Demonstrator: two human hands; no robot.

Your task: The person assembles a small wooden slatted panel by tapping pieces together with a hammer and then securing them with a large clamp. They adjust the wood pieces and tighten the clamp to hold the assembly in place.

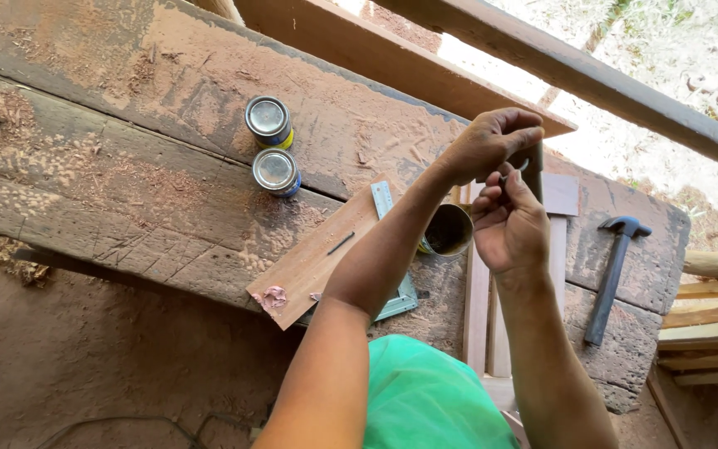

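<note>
**Small part held high above a dusty counter**

From the head camera, the left hand [492,141] and right hand [508,220] meet above the counter [126,166], fingers pinched narrow around a small pale object [518,169] between them. An open tin [447,230] sits just below. A slip could drop the piece into sawdust, or an elbow could knock the tin.

Both forearms are bare from elbow to wrist, with no sleeves, watch, bracelets or gloves showing. The left hand [492,143] and right hand [508,224] are bare too, with no rings visible. At the lower edge of the view a bright green garment [425,399] of smooth, slightly shiny fabric covers the person's body.
</note>
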